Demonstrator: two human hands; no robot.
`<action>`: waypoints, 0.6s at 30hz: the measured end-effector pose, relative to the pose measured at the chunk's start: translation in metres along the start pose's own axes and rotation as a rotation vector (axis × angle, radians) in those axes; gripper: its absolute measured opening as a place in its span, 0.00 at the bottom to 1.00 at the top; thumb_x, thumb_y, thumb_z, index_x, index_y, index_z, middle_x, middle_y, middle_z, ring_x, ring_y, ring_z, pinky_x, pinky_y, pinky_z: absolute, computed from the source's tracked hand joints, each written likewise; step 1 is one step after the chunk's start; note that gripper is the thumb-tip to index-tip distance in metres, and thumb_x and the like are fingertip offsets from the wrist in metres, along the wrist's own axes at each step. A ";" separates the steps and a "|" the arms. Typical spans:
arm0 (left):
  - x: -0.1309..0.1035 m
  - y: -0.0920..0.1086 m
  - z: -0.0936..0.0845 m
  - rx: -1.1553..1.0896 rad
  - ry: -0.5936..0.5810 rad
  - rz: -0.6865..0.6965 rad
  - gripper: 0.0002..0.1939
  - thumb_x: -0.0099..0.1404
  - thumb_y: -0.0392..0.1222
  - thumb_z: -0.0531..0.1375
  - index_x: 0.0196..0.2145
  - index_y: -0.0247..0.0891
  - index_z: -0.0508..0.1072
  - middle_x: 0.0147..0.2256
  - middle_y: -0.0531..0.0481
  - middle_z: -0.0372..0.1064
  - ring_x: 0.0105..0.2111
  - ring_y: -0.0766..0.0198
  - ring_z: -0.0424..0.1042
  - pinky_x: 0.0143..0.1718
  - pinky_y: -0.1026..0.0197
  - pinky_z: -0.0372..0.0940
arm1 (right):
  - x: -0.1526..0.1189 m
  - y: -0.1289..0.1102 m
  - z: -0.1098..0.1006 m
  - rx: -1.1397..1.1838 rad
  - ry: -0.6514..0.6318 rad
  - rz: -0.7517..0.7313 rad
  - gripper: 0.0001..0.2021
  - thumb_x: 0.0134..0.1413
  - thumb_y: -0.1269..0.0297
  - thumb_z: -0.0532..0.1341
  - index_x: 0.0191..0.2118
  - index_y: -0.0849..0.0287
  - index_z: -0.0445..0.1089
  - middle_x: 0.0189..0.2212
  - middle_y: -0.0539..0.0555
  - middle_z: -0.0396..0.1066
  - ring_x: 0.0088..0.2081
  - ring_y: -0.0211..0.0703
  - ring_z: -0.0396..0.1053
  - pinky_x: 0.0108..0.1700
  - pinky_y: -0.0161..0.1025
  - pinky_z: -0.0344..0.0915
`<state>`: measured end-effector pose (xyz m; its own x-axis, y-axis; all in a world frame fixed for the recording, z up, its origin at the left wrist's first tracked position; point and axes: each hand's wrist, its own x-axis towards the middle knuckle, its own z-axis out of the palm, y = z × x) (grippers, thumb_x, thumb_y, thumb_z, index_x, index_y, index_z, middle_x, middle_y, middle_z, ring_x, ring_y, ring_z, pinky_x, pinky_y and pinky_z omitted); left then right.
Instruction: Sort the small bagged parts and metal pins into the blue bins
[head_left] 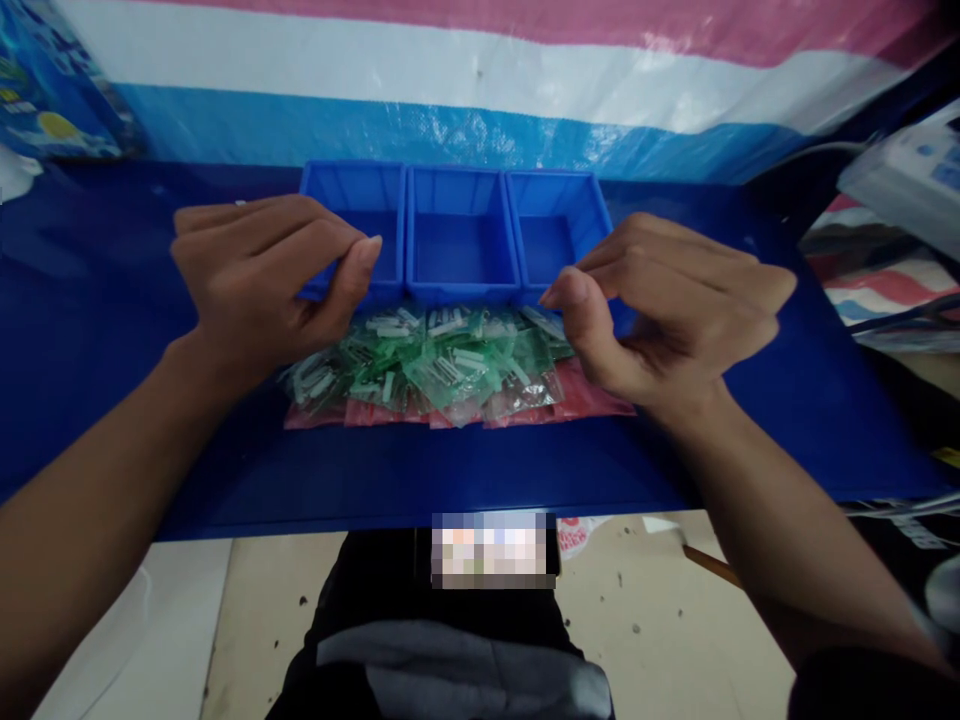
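Note:
My left hand (262,275) hangs over the left blue bin (356,288), its fingers curled and closed with nothing visible in them. On the other side, my right hand (667,305) is held near the right blue bin (559,240), fingers bent together and the thumb alongside, also with nothing visible in it. Between the hands, in front of the bins, lies a pile of clear and green plastic bags (457,370) with small white and metal pieces inside. Red bags (592,392) stick out beneath the pile. The middle blue bin (461,292) stands between the other two.
The blue table (450,480) carries the bins and bags. Behind it hangs a striped plastic sheet (480,80). A white device (907,180) with a cable is at the right. A phone (493,550) with a blurred screen lies at my lap below the table's front edge.

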<state>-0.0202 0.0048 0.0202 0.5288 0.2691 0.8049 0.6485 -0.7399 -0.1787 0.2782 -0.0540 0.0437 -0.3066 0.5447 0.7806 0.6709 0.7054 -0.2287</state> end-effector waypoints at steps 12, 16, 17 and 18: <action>-0.004 -0.003 -0.002 0.007 -0.035 -0.012 0.05 0.73 0.41 0.62 0.36 0.41 0.73 0.32 0.56 0.78 0.31 0.66 0.79 0.29 0.62 0.57 | 0.000 0.004 0.002 -0.029 -0.044 -0.056 0.18 0.70 0.63 0.60 0.24 0.49 0.67 0.22 0.50 0.74 0.24 0.45 0.71 0.29 0.48 0.69; -0.003 -0.004 -0.003 0.019 -0.043 -0.005 0.06 0.74 0.40 0.62 0.36 0.42 0.73 0.32 0.56 0.79 0.31 0.66 0.79 0.29 0.60 0.60 | 0.002 0.002 0.002 -0.040 -0.049 -0.117 0.18 0.69 0.66 0.61 0.24 0.51 0.67 0.21 0.48 0.72 0.24 0.42 0.73 0.27 0.45 0.69; -0.003 -0.003 -0.003 0.018 -0.043 0.001 0.06 0.75 0.39 0.61 0.37 0.42 0.73 0.32 0.57 0.79 0.30 0.66 0.79 0.29 0.60 0.61 | 0.002 0.002 0.002 -0.033 -0.054 -0.136 0.17 0.68 0.67 0.62 0.24 0.52 0.67 0.21 0.48 0.72 0.24 0.42 0.73 0.27 0.44 0.69; -0.002 -0.003 -0.003 0.011 -0.037 0.010 0.06 0.75 0.39 0.61 0.37 0.42 0.73 0.31 0.57 0.79 0.30 0.66 0.79 0.29 0.61 0.62 | 0.002 0.003 0.002 -0.026 -0.060 -0.155 0.16 0.67 0.68 0.63 0.25 0.52 0.67 0.21 0.48 0.73 0.24 0.42 0.73 0.27 0.44 0.69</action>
<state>-0.0249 0.0047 0.0209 0.5555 0.2843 0.7814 0.6488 -0.7359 -0.1935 0.2784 -0.0499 0.0433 -0.4470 0.4566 0.7692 0.6293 0.7717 -0.0924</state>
